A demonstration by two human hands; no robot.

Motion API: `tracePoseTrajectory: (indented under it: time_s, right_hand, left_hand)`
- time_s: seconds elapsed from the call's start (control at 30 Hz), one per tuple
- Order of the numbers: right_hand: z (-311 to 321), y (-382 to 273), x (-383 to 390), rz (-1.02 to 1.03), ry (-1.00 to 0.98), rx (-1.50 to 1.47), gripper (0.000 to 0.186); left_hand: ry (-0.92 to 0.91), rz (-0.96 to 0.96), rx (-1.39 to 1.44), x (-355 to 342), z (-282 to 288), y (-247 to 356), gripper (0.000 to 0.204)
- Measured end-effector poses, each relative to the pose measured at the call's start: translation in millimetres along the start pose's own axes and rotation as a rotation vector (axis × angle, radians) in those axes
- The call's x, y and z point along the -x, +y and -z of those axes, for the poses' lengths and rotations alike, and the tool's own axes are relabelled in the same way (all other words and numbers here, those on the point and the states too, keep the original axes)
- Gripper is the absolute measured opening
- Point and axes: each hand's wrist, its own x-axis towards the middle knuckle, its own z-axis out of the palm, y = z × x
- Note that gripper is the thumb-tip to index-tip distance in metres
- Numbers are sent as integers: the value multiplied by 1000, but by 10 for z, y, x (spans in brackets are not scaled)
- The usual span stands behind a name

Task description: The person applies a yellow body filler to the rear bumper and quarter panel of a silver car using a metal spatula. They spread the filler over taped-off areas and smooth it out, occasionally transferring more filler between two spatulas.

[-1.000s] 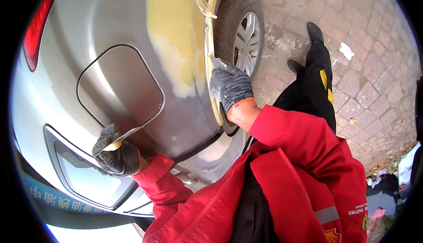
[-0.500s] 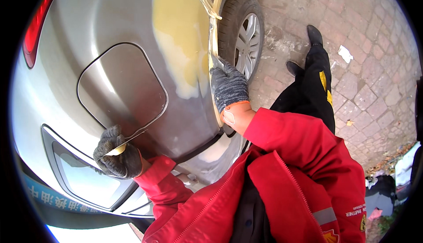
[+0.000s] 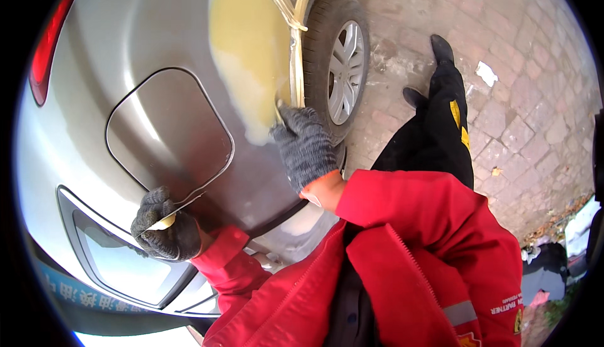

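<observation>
The person's right hand (image 3: 304,145), in a grey knitted glove, has its fingers bunched around a thin scraper (image 3: 279,112). The scraper shows nearly edge-on as a narrow sliver beyond the fingertips; its visible line runs almost up and down the view, with the upper end leaning slightly left. It is at the lower right border of a yellow patch (image 3: 245,45) on the grey car body (image 3: 251,183); whether its edge touches the surface cannot be told. The patch is longest from top to bottom, tapering downward and a little to the right.

The left hand (image 3: 165,226), also gloved, is closed around a thin plate (image 3: 189,201) bearing a dab of yellow paste (image 3: 165,222). Seen edge-on, the plate slants from lower left to upper right, its far end pointing toward the lower right corner of the fuel flap (image 3: 170,127).

Pale tape strips (image 3: 296,57) run lengthwise between the patch and the wheel (image 3: 343,64).
</observation>
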Motion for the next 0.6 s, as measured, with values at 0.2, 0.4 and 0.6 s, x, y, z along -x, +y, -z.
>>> tracePoseTrajectory:
  time_s: [0.2,0.4,0.6]
  right_hand:
    - [384,237,71,-346,25,-505,29]
    - [442,337,-309,-574,-53,-596,30]
    - [260,272,-443,-460,-14,-508,27]
  left_hand:
    - [-6,160,348,-25,48,24,23]
    - [17,134,318,-31,7,36,16]
    - [14,41,92,-20,-14,55,10]
